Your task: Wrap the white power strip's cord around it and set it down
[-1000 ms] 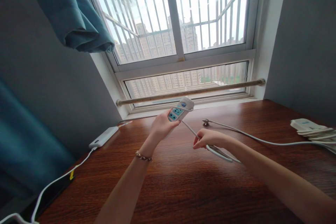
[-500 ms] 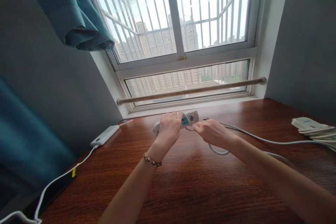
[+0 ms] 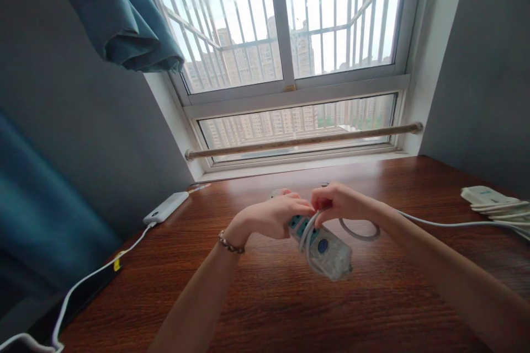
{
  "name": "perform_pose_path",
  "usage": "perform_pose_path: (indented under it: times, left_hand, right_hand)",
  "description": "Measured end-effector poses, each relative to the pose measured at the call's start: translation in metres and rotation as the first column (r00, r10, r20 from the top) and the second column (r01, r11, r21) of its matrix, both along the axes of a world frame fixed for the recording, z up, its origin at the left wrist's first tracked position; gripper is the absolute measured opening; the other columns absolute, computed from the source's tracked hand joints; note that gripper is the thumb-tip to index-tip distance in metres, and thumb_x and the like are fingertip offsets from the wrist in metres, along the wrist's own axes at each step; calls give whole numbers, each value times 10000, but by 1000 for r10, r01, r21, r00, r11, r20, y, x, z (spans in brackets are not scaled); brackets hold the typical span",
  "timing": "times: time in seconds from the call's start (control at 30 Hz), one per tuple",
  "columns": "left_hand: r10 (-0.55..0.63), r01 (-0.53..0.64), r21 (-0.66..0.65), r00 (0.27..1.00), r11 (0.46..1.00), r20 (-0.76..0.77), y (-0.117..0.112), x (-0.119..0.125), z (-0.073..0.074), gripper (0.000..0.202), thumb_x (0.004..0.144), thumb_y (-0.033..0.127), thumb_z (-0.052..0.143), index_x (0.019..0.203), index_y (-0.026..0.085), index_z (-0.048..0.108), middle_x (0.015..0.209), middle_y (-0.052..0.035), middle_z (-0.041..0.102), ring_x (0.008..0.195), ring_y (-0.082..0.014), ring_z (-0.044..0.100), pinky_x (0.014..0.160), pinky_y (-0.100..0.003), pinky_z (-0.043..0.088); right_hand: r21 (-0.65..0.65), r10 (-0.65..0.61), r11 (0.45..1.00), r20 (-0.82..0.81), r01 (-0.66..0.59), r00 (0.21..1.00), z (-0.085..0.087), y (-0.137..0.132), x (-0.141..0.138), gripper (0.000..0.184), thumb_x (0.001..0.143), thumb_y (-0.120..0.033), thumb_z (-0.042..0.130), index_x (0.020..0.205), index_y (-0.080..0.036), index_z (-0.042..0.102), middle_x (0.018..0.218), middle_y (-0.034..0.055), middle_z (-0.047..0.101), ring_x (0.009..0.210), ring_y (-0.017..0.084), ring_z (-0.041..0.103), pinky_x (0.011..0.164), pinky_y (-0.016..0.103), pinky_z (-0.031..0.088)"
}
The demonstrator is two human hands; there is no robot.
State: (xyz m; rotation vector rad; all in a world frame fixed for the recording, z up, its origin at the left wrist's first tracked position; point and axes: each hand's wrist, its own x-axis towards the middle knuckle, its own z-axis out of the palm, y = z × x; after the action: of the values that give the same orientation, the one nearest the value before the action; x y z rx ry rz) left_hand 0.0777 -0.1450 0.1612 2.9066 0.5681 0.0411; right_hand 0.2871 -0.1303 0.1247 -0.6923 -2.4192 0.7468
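Since half a second back: switch end of the power strip point(image 3: 336, 258) has swung down toward the wearer; it pointed right, now points lower right. Right hand point(image 3: 342, 203) has shifted slightly, close above the sockets.

Strip's long axis slants from upper left, under the left hand point(image 3: 267, 218), to lower right. Left is the nearer hand: curled round the far half, gripping. Right thumb and fingertips pinched narrow on the white cord point(image 3: 364, 239), just over the sockets; contact with the strip body, cannot tell. Turns of cord cross the strip beside the switch; a slack loop hangs to its right.

Room: bare wooden tabletop point(image 3: 298, 314) on the near side. Window sill point(image 3: 298, 169) bounds the far edge. Second, cord-wrapped strip point(image 3: 482, 194) well apart, right. Strip lifted or resting: unclear.
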Motion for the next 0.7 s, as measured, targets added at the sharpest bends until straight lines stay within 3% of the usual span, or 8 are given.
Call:
perform_pose_path:
  times: [0.07,0.13,0.2,0.3,0.4,0.5,0.57,0.7]
  left_hand:
    - [-94,100,-179,995,979,42,5,0,1,405,618,247,657,1012,211,572,987,-20,607,918,-206,505,912,-346,348]
    - [-129,164,-364,985,917,118,10,0,-3,554,570,312,725,1080,179,553,1060,-54,592,945,-227,511,886,-325,385]
    - [-65,171,-546,976,820,208,16,0,-10,623,554,316,752,1116,162,529,1097,-68,574,961,-225,512,834,-295,415]
    - [157,184,-746,919,640,362,23,0,-19,696,520,240,780,1145,181,478,1081,-58,580,950,-196,526,794,-273,417]
    - [367,278,-814,785,510,498,26,2,-22,733,537,171,759,1189,200,425,1044,-70,610,938,-197,557,809,-299,408]
    - [544,252,-843,668,476,507,26,3,-18,607,631,214,695,1191,163,465,992,-94,637,864,-197,593,759,-297,414]
    - [666,193,-875,583,443,466,25,4,-15,505,680,286,651,1144,136,519,973,-109,645,814,-214,611,701,-303,429]
    - [842,217,-913,360,345,403,28,-2,-11,452,714,356,595,1090,109,556,952,-128,653,837,-263,626,692,-355,475]
  right_hand:
    - [-239,72,965,-138,-104,988,0,-1,-1,377,676,-433,698,710,-108,510,546,-10,502,487,74,430,439,182,306]
    - [-400,71,903,-224,-158,972,-1,1,-2,358,678,-402,697,709,-108,495,513,-14,494,441,72,421,407,178,298]
    - [-461,16,875,-280,-149,960,-6,5,-3,354,671,-394,698,716,-104,501,495,-23,470,416,64,390,389,176,274]
    - [-519,-152,850,-405,-89,902,-19,15,-5,391,667,-444,685,712,-98,508,566,-1,484,483,67,411,432,181,313]
    - [-596,-287,801,-467,-58,836,-36,27,-8,402,725,-500,599,709,-112,492,607,18,480,502,81,417,450,200,342]
    - [-759,-390,649,-393,-54,833,-47,39,-6,408,802,-524,499,756,-118,485,601,16,480,438,78,412,413,200,326]
    - [-831,-457,543,-413,-120,788,-50,47,0,417,849,-536,439,820,-123,490,672,31,527,480,84,474,450,199,369]
    - [-861,-546,455,-471,-227,693,-48,57,20,475,889,-582,308,959,-154,501,793,52,586,600,122,565,561,249,452]
